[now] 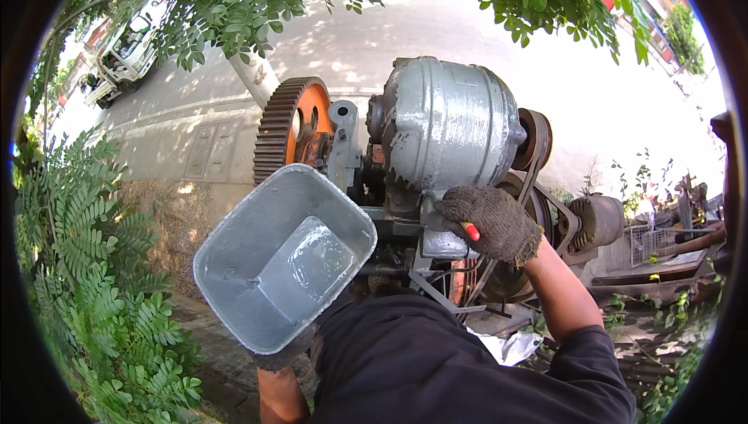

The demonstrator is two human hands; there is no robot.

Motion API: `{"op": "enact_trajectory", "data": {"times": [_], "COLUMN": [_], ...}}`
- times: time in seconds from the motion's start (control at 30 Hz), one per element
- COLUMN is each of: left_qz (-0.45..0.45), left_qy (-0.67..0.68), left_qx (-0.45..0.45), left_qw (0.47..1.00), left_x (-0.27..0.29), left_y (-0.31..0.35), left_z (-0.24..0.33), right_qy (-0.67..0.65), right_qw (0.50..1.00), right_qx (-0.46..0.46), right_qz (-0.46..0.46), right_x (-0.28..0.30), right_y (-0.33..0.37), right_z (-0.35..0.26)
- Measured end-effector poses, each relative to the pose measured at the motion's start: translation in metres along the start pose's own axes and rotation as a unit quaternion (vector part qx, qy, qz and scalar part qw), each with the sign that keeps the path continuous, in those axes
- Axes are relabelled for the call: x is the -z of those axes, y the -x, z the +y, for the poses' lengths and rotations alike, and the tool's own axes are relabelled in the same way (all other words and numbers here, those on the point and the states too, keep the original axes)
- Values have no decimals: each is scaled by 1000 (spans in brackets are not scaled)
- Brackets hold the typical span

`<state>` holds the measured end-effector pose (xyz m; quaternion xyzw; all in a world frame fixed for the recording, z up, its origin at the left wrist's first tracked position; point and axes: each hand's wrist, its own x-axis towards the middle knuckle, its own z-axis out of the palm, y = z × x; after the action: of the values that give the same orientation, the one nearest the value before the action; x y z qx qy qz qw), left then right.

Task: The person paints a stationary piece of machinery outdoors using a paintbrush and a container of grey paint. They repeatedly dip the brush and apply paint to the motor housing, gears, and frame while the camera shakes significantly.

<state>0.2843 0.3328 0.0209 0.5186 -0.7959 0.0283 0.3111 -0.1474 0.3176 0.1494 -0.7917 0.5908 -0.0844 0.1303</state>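
Tub (pixel 241 252) x1 in L hand (pixel 285 357); red handle (pixel 471 231) x1 in R hand (pixel 499 225).

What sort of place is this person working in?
Probably an outdoor roadside spot: a paved road lies beyond the grey motor-like housing, a white truck shows at upper left, and leafy branches frame the view.

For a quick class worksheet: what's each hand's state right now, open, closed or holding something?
Left hand: holding the grey tub from below; fingers mostly hidden.
Right hand: closed around a red-tipped handle.
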Motion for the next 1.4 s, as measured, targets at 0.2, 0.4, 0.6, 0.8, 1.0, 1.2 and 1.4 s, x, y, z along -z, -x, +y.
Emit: {"op": "enact_trajectory", "data": {"times": [0.2,0.4,0.6,0.8,1.0,1.2,1.4], "left_qz": [-15,-33,-48,-60,-75,-70,-80], "left_qy": [-11,-12,-17,-17,-19,-14,95], "left_qx": [-10,-18,-21,-37,-49,-88,-86], "left_qw": [1000,999,998,997,996,994,988], "left_x": [8,0,7,2,-3,-3,4], "left_y": [3,-4,11,4,-7,-13,-15], "left_z": [-6,-10,-6,-7,-6,-8,-5], "right_qy": [5,-21,-26,-83,-85,-63,-47], "right_qw": [993,996,973,982,965,980,963], "right_qx": [16,16,32,-50,-49,-65,-32], "right_qz": [117,88,225,159,243,175,264], "right_x": [3,0,16,-6,0,-7,26], "right_y": [8,2,19,31,55,42,52], "right_z": [14,14,18,28,33,32,34]}}
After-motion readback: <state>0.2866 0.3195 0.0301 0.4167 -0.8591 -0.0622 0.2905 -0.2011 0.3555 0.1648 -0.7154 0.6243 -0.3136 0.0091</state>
